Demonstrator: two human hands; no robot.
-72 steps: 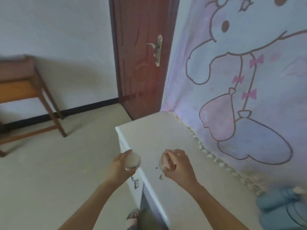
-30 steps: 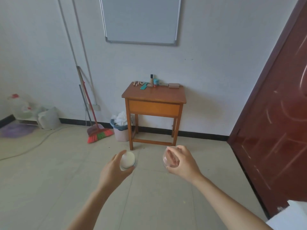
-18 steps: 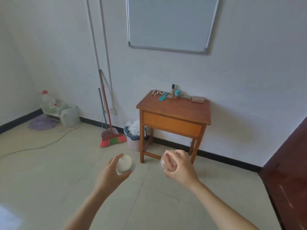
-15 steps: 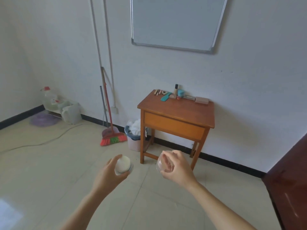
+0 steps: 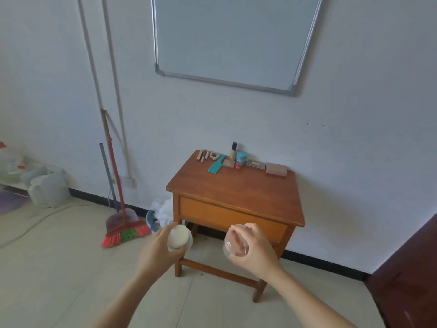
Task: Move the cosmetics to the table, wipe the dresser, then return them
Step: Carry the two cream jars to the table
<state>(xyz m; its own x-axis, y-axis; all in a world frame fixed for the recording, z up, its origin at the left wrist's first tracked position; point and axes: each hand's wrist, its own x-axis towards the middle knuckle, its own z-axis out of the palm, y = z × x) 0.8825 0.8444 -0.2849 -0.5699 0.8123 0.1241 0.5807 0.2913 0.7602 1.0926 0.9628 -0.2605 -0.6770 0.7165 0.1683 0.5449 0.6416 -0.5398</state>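
Left grip: the left hand (image 5: 163, 253) curls its fingers round a round white lidded jar (image 5: 179, 237), in the air before the front left leg of the brown wooden table (image 5: 236, 189).
Right grip: the right hand (image 5: 256, 253) wraps fingers and thumb round a round clear plastic jar (image 5: 234, 242), in front of the table's drawer.
Jars: apart from each other, below the tabletop's level in the view.
Table's back edge: a teal plastic comb (image 5: 217, 167), a beige bottle with a dark cap (image 5: 233, 151), a teal pot (image 5: 241, 157) and a flat brown box (image 5: 276, 169).
Left of the table: a bin with a white bag (image 5: 159, 215) just beside it, then a red-handled broom (image 5: 125, 232) against the wall.
Above the table: a grey-framed whiteboard (image 5: 231, 41).
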